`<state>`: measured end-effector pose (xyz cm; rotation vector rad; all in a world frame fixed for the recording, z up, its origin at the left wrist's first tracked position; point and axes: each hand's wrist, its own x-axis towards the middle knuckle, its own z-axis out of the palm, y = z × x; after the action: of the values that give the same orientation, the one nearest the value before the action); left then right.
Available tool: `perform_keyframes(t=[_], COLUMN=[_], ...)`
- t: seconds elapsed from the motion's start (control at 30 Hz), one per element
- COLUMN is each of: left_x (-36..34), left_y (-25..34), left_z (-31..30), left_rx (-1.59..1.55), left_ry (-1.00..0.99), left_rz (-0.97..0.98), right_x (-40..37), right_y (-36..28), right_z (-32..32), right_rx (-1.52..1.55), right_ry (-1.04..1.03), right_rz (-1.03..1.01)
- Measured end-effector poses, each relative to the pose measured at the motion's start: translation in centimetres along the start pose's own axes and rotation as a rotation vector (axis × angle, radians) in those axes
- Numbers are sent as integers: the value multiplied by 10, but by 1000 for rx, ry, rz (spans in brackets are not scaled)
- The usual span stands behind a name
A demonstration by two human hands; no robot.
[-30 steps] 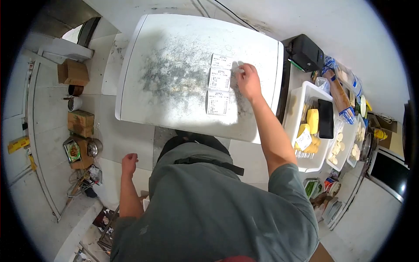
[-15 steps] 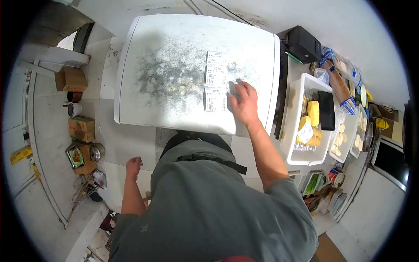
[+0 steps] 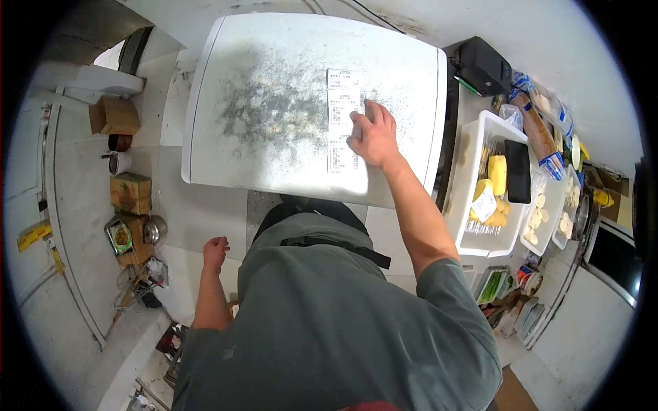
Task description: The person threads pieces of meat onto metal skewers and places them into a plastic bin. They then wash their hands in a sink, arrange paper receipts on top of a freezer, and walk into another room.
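Observation:
Three printed paper slips (image 3: 340, 147) lie in a column on the scuffed white surface (image 3: 274, 164), right of its middle. Over the right edge of the slips is my right hand (image 3: 375, 137), its fingers apart and the fingertips touching or just above the paper and the surface. Nothing is held in it. My left hand (image 3: 216, 253) hangs low at my left side over the floor, fingers curled; whether anything is inside is too small to make out.
Right of the surface stands a white bin (image 3: 485, 245) with yellow items and a black tray (image 3: 516, 171). Behind it are a black device (image 3: 483, 66) and wrapped packages (image 3: 541, 130). Cardboard boxes (image 3: 130, 192) and a metal bowl (image 3: 154, 230) are on the left.
My right hand has moved slightly up and left, onto the edge of the slips. The slips look flatter and straighter. The view has shifted a little; my left hand still hangs low.

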<state>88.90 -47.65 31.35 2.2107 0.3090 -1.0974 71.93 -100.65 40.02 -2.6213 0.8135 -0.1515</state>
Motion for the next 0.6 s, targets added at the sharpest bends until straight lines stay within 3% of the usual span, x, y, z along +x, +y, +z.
perform_keyframes(t=[0.23,0.5,0.6], left_x=[-3,13,11], left_y=[-27,-8,5], left_z=[0,-3,0], left_rx=[-29,26,29], left_ry=[17,-8,-2], left_rz=[-91,31,47], right_x=[-1,-31,-52], right_y=[9,29,27], right_z=[8,1,-7], right_rx=[79,231,246], right_ry=[67,309,292], right_rz=[-17,96,162])
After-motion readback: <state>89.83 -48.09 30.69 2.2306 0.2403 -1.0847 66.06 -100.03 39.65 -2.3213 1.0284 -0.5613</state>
